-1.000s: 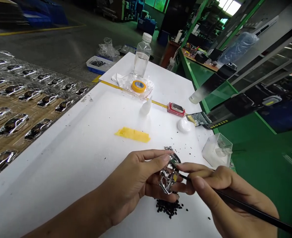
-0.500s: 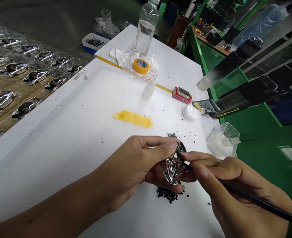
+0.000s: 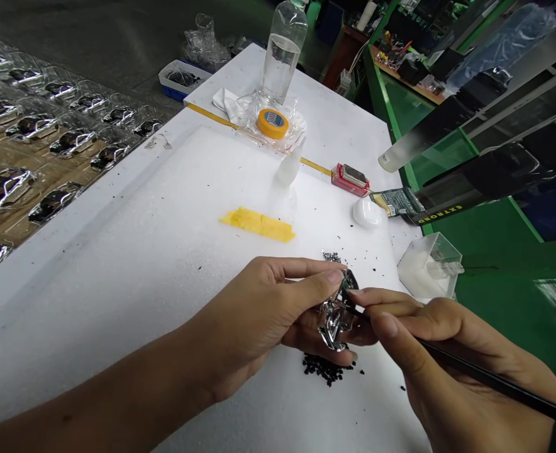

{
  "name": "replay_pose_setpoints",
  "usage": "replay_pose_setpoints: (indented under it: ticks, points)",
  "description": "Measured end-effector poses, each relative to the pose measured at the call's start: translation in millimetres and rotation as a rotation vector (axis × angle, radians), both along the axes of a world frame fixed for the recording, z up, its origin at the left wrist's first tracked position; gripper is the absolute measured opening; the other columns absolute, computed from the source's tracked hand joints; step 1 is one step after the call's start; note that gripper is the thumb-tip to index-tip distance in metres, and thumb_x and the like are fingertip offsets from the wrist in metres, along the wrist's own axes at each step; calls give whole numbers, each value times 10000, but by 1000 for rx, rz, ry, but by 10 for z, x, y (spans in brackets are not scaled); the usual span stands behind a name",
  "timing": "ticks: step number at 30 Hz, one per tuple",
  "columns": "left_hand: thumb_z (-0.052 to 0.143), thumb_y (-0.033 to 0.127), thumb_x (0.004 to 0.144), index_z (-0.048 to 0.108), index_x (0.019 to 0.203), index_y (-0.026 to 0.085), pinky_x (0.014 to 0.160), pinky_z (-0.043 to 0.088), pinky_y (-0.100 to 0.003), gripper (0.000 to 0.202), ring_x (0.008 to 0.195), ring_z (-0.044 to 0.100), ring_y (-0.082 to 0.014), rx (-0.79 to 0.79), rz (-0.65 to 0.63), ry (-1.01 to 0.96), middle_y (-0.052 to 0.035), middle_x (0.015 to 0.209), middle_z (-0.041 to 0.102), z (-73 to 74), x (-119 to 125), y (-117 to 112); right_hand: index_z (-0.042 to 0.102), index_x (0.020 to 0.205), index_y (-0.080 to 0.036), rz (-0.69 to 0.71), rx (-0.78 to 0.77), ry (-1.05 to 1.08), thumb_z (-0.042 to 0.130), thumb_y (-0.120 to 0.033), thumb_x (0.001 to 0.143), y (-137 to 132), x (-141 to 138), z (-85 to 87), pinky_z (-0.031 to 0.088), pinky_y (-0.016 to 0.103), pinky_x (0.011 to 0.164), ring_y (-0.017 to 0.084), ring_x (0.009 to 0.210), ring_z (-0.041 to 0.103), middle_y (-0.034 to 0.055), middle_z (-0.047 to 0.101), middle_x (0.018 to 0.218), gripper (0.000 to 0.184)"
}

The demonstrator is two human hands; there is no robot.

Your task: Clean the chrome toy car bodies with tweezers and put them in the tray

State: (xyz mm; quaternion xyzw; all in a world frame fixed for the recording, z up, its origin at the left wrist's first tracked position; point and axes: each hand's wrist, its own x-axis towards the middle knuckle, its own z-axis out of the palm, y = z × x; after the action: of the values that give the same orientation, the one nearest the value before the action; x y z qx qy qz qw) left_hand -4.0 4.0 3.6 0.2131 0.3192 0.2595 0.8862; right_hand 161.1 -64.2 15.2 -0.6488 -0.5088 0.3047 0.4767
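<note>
My left hand [image 3: 268,308] grips a crumpled-looking chrome car emblem [image 3: 335,321] between thumb and fingers. My right hand [image 3: 429,346] holds a thin black-handled tool [image 3: 490,384] like a pencil, with its tip against the emblem. The tip itself is hidden by my fingers. Below the hands lies a small heap of black granules [image 3: 324,369] on white foam board [image 3: 165,251]. A smaller patch of dark bits [image 3: 331,257] sits just beyond the emblem.
A yellow strip [image 3: 258,224], white glue bottle [image 3: 288,170], red device [image 3: 350,180], white lump [image 3: 366,212], clear box of white material [image 3: 429,267], tape roll [image 3: 273,123] and water bottle [image 3: 282,56] stand beyond. Trays of chrome emblems [image 3: 33,138] lie left.
The view has tilted and shifted, so the table sits higher and further left. Both hands stay on the emblem, with the tool still at it.
</note>
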Motion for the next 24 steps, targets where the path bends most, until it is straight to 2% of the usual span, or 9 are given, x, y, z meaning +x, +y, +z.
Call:
replay_pose_setpoints:
  ticks: [9, 13, 18, 24]
  points:
    - [697, 327, 929, 750, 1101, 86, 572, 586, -189, 301, 636, 682, -111, -11, -19, -4, -117, 837, 730, -4, -10, 14, 716, 717, -237, 50, 66, -35, 793, -206, 843, -7, 20, -26, 683, 286, 726, 240, 872, 779, 21, 794, 937, 151]
    - [683, 320, 939, 762, 1053, 76, 571, 585, -186, 280, 642, 677, -111, 4, -19, 1, -117, 823, 724, 6, -8, 12, 713, 704, -233, 40, 57, -47, 803, -218, 834, -6, 11, -16, 681, 283, 741, 238, 874, 779, 20, 793, 931, 159]
    - [661, 313, 954, 753, 1084, 80, 580, 587, -193, 282, 638, 675, -111, -6, -32, 6, -117, 833, 725, 4, 3, 11, 701, 684, -227, 34, 68, -58, 801, -219, 835, -27, 11, -10, 670, 259, 760, 222, 864, 777, 18, 789, 894, 182]
    - [668, 310, 950, 767, 1022, 81, 576, 590, -183, 259, 624, 677, -102, -17, -22, 2, -93, 791, 714, 7, -3, 9, 719, 705, -226, 38, 68, -44, 800, -204, 831, -14, -4, -7, 676, 284, 753, 240, 870, 777, 28, 789, 905, 152]
